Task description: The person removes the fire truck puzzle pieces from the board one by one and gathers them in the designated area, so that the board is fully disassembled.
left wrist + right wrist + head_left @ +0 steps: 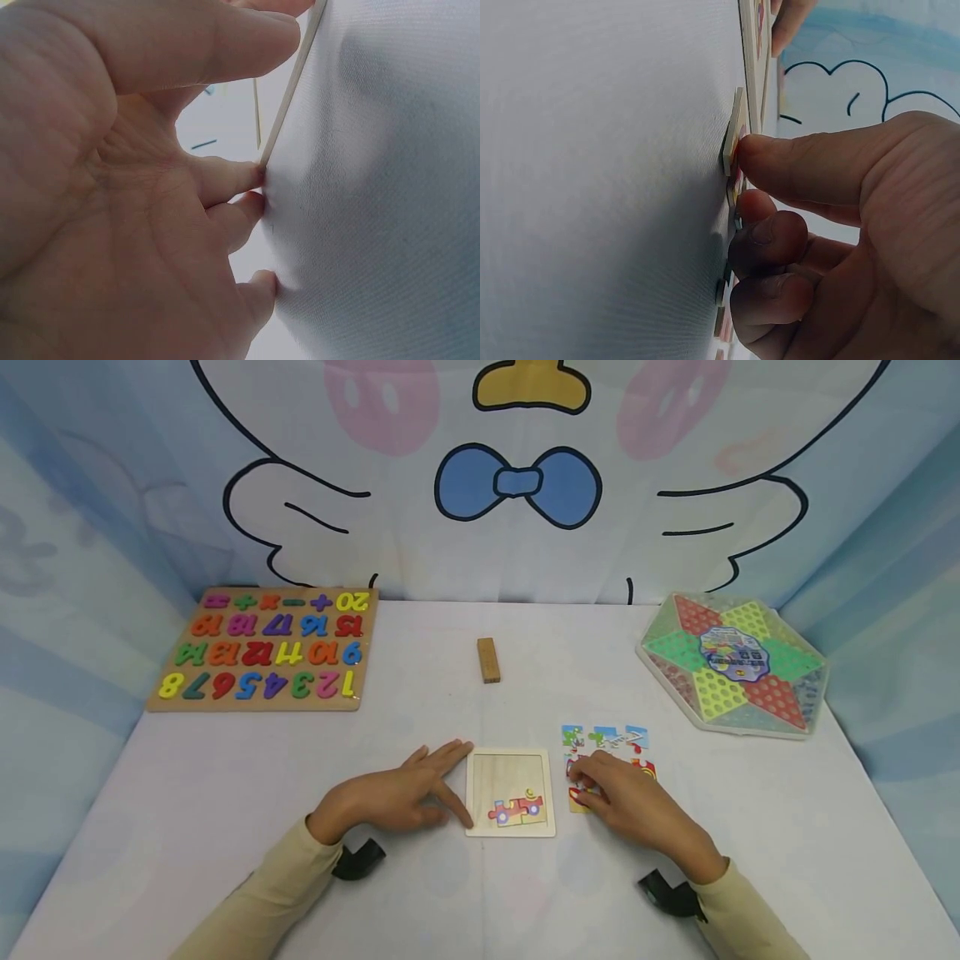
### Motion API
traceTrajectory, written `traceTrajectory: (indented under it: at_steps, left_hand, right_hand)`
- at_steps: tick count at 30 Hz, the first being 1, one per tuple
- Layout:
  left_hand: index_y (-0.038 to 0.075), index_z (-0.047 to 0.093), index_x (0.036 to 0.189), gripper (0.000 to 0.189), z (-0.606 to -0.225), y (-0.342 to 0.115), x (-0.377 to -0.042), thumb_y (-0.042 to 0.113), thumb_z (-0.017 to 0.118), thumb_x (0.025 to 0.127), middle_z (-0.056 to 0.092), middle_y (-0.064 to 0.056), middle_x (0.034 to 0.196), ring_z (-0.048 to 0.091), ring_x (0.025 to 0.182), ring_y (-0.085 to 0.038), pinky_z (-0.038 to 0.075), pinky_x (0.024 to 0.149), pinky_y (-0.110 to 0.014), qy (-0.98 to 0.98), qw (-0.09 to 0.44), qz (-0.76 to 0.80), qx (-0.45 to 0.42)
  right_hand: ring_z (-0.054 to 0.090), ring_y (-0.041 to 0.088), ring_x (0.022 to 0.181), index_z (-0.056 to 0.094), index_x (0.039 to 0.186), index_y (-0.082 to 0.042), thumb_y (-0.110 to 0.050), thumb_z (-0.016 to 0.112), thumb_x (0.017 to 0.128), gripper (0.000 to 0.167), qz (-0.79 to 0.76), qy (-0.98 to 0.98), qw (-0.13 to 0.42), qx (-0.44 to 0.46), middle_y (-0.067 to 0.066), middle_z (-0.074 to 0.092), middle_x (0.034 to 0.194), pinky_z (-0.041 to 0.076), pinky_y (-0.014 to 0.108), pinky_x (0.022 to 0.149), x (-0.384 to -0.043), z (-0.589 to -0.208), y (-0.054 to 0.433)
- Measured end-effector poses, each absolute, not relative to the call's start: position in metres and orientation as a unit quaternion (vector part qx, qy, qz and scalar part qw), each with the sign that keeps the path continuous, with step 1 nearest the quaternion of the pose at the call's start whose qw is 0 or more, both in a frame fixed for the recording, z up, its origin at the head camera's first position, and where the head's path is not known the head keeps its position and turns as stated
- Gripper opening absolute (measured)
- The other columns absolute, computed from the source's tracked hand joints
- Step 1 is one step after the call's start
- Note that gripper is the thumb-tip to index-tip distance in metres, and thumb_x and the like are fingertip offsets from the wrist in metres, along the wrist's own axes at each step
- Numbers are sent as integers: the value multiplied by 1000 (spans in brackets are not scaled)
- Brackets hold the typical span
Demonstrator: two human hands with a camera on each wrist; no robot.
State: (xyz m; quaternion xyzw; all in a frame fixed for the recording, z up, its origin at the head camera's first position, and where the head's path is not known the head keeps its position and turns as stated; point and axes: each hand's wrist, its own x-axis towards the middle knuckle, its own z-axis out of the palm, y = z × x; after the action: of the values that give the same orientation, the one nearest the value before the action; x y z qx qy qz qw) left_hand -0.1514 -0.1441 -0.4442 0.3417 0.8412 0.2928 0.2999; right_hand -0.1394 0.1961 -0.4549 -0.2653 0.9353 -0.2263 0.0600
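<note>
A square wooden puzzle tray (511, 750) lies on the table, with joined pieces (516, 810) showing a pink and blue vehicle in its lower right part. My left hand (401, 789) steadies the tray's left side, fingers spread, thumb at the lower corner and fingertips at the upper one; the left wrist view shows them against the thin tray edge. To the right, my right hand (633, 797) is over the loose puzzle pieces (615, 739), partly hiding them. Its thumb and curled fingers pinch a puzzle piece (736, 135) that sits tilted close to the table.
A wooden number board (262, 647) lies at the back left. Behind the tray is a small wooden block (488, 660). A hexagonal checkers box (735, 664) occupies the back right. A printed curtain (517, 552) hangs along the table's far edge.
</note>
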Motion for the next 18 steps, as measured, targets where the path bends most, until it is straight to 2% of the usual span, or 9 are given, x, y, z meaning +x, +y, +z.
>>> traceTrajectory:
  at_steps: [11, 15, 18]
  left_hand:
    - [21, 82, 108, 28, -445, -146, -151, 1, 65, 96, 11, -20, 169, 1, 157, -36, 1, 121, -63, 838, 296, 301, 345]
    - [21, 82, 108, 29, -446, -146, -152, 1, 65, 96, 12, -20, 169, 1, 157, -36, 1, 121, -64, 838, 294, 299, 349]
    - [22, 82, 108, 29, -446, -147, -152, 1, 65, 96, 12, -20, 169, 2, 157, -36, 2, 121, -64, 838, 293, 299, 351]
  right_hand:
    - [57, 8, 83, 67, 107, -12, -9, 78, 90, 20, -226, 937, 57, -260, -9, 59, 93, 50, 29, 70, -139, -453, 195]
    - [53, 9, 78, 68, 109, -9, -8, 78, 89, 23, -214, 944, 26, -249, -4, 60, 94, 47, 30, 66, -140, -447, 195]
    - [51, 11, 75, 67, 118, -5, -6, 77, 89, 32, -208, 948, -9, -242, 3, 64, 101, 46, 31, 64, -142, -440, 194]
